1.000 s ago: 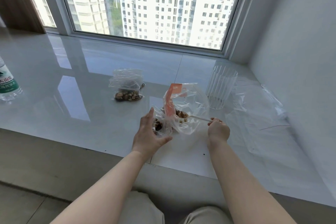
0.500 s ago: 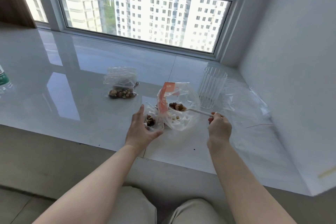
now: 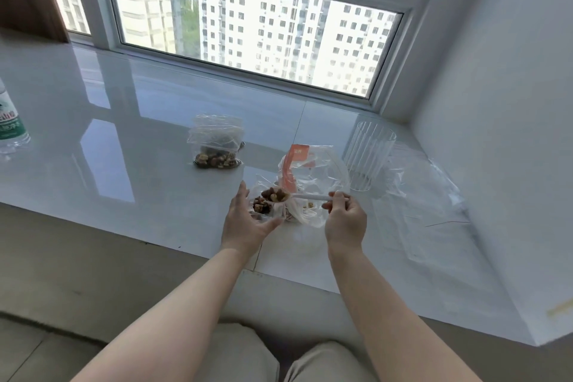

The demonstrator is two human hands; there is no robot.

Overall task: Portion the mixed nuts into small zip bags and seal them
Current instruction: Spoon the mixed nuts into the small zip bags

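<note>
My left hand (image 3: 246,223) holds a small clear zip bag (image 3: 262,203) open on the white sill, thumb and fingers around its sides; some nuts lie in it. My right hand (image 3: 344,222) pinches the handle of a white plastic spoon (image 3: 305,196), whose bowl carries a heap of mixed nuts over the small bag's mouth. Just behind stands the big clear nut bag with an orange label (image 3: 313,177), a few nuts left in its bottom. A filled small zip bag (image 3: 215,149) lies further back to the left.
A ribbed clear plastic cup (image 3: 369,158) stands right of the big bag, with loose clear bags (image 3: 424,195) spread beside it against the wall. A water bottle (image 3: 9,121) stands at the far left. The sill's front edge (image 3: 155,245) runs below my hands.
My right hand has lifted the loaded spoon out of the big bag and moved it left, over the small bag that my left hand holds. The view has shifted slightly.
</note>
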